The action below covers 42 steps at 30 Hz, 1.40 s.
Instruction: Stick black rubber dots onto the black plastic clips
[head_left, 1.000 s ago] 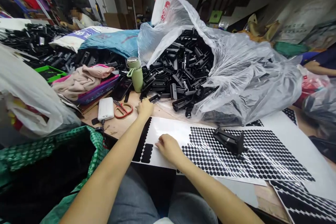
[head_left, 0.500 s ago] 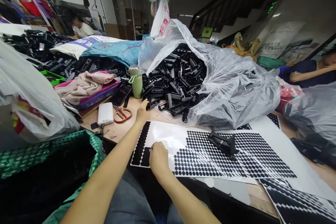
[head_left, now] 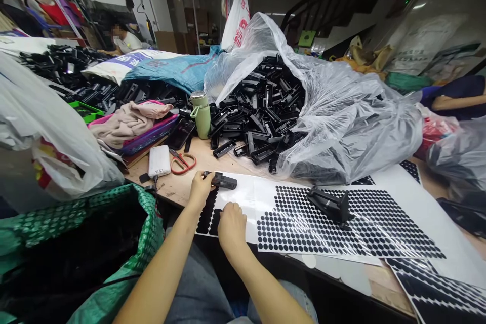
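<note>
My left hand (head_left: 200,190) grips one end of a black plastic part (head_left: 225,180), held over the upper left of a white sticker sheet (head_left: 246,195). Just right of it, my right hand (head_left: 232,223) rests on the sheet's lower left area with its fingers curled; what they hold, if anything, is hidden. Rows of round black stickers (head_left: 288,228) cover the sheet's right part. A black part with a wide end (head_left: 330,205) lies on those dots. Behind the sheet, many black parts (head_left: 261,111) spill from a clear plastic bag (head_left: 357,126).
Scissors (head_left: 183,163), a white power bank (head_left: 159,160) and a green bottle (head_left: 201,115) stand or lie at the left. A basket with a cloth (head_left: 131,121) is beyond them. An open green bag (head_left: 148,223) sits at the table's near left edge. People are in the background.
My left hand has come back from the pile toward me, now with a black part in it. My right hand has stayed near the same spot on the sheet. The view has shifted slightly.
</note>
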Motion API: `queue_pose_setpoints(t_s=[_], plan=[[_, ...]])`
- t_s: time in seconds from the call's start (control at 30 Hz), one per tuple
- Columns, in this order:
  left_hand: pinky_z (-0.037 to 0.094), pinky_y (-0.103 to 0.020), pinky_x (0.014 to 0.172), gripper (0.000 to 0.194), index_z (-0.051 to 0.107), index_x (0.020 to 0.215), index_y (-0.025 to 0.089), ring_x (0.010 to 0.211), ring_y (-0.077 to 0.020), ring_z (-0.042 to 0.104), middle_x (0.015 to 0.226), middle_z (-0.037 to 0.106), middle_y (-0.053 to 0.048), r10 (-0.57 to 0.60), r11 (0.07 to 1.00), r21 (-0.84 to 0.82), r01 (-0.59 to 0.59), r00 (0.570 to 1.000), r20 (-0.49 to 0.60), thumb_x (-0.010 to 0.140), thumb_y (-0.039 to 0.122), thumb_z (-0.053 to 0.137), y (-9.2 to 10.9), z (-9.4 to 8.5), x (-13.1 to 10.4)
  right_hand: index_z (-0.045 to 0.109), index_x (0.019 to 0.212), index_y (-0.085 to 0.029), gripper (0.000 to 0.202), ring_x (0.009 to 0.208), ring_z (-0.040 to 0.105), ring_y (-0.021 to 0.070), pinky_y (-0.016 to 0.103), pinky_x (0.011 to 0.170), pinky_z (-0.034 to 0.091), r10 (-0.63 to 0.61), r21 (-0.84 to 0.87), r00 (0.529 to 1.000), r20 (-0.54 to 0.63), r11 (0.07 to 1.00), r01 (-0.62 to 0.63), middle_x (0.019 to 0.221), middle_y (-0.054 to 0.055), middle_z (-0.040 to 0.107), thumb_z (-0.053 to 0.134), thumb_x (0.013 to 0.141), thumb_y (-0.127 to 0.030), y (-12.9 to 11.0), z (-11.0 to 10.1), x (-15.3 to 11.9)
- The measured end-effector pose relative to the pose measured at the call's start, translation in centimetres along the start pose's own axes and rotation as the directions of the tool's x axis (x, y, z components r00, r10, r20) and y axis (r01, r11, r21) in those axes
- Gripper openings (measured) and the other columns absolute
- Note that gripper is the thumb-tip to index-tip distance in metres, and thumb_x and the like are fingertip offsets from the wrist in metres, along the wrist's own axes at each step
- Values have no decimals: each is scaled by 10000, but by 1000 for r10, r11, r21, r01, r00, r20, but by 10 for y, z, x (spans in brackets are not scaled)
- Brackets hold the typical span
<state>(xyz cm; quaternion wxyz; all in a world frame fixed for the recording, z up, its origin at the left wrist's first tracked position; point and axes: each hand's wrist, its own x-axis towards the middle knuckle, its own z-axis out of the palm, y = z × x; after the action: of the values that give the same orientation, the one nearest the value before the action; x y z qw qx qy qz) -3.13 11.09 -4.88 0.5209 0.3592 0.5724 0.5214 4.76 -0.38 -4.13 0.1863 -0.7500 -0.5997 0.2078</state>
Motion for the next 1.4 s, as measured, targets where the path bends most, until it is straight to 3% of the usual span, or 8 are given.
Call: queue_pose_setpoints(t_s=[0.1,0.23,0.33,0.43,0.53,0.7,1.03,1.4], plan=[[523,-280,594,193,506,755,150,612,-126,611,685,614,-11,-42,997,-61,47,996,77,668,260,640,5,-10,-20,554,825,-137,159,834,543,240,382,737,409,-85,230,996,-29,969,89,870,119,583,395,826,-126,6,-13,-4],[528,-344,706,176,547,797,132,715,-164,637,787,655,-61,-79,959,-237,158,947,311,714,262,631,18,-12,-52,519,793,-182,129,730,528,166,300,689,417,-65,612,994,-82,784,102,795,41,574,438,835,-274,27,-55,-2],[524,-377,727,206,561,863,142,754,-182,640,835,661,-58,-75,923,-324,210,920,384,721,267,644,23,-1,-80,528,795,-189,159,759,525,161,291,682,407,-2,698,991,-136,710,97,879,43,575,474,808,-338,42,-89,3],[520,-400,723,216,564,882,152,757,-191,642,849,665,-54,-79,892,-384,237,920,384,734,293,633,22,16,-106,535,713,-188,141,843,530,171,306,748,392,-64,709,993,-100,695,116,968,50,569,503,780,-309,48,-105,4],[518,-418,709,183,568,834,154,707,-181,637,796,666,-39,-90,850,-455,268,922,375,758,318,595,17,29,-124,534,664,-187,144,940,520,185,328,832,364,-119,691,992,-42,714,115,1032,53,551,521,766,-289,52,-106,0],[509,-393,738,102,554,751,153,781,-179,630,815,661,-24,-143,796,-506,332,916,376,749,251,583,12,39,-138,548,683,-188,124,1039,483,193,336,890,344,-94,665,996,-3,743,72,1082,63,510,511,768,-269,60,-106,-9],[497,-345,736,77,543,761,168,814,-168,620,833,650,-17,-169,780,-506,368,903,396,764,245,552,7,45,-148,534,667,-188,119,1099,434,196,343,925,320,-71,592,997,30,805,39,1083,68,474,506,774,-232,64,-108,-15],[492,-309,692,71,557,746,168,777,-159,608,730,604,-1,-150,784,-506,360,900,408,767,234,541,6,46,-151,532,688,-193,113,1079,441,208,348,888,344,-61,613,996,59,790,12,1099,62,463,505,778,-256,67,-110,-18]])
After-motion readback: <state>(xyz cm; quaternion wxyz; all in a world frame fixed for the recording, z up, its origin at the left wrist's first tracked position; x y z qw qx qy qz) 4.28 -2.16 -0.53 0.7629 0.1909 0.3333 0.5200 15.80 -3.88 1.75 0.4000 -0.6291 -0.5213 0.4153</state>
